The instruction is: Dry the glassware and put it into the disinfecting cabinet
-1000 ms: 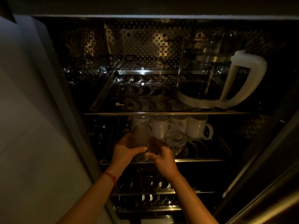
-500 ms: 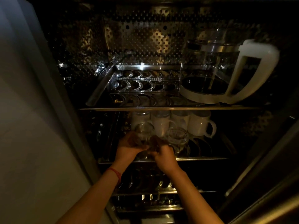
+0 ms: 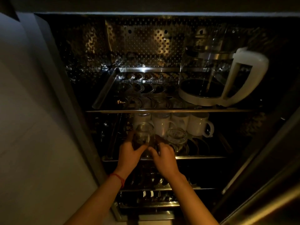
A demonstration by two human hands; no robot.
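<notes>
The glass point(image 3: 143, 135) held by both hands has gone from the front edge of the middle rack point(image 3: 203, 157) to deeper over it, now just left of the other clear glass point(image 3: 176, 138). The left hand point(image 3: 129, 151) and right hand point(image 3: 164, 157) have reached farther into the cabinet with it.

Glass point(image 3: 143, 135) base hidden behind both hands; fingertips unseen

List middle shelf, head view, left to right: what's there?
left hand gripping glass → right hand → second glass → handled white mug. Other mugs behind overlap; left out.
</notes>
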